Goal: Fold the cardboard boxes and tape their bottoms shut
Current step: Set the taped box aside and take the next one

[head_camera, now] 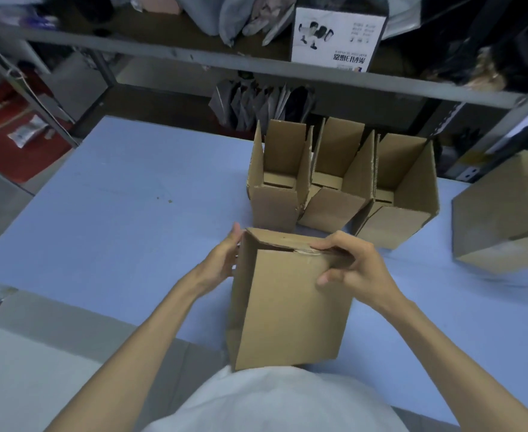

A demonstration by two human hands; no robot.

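Note:
A brown cardboard box (287, 307) lies tilted toward me over the near edge of the blue table (116, 213), its far end raised. My left hand (223, 260) presses flat against the box's left side near the top corner. My right hand (350, 266) grips the box's upper right edge, fingers curled over the flaps and thumb on the front face. Behind it stand three folded boxes with their top flaps up: a left box (276, 182), a middle box (334, 188) and a right box (403, 194).
A bigger cardboard box (502, 219) sits at the table's right edge. Metal shelving (256, 67) with grey bags and a white product carton (334, 39) runs along the back. Red items lie on the floor at far left.

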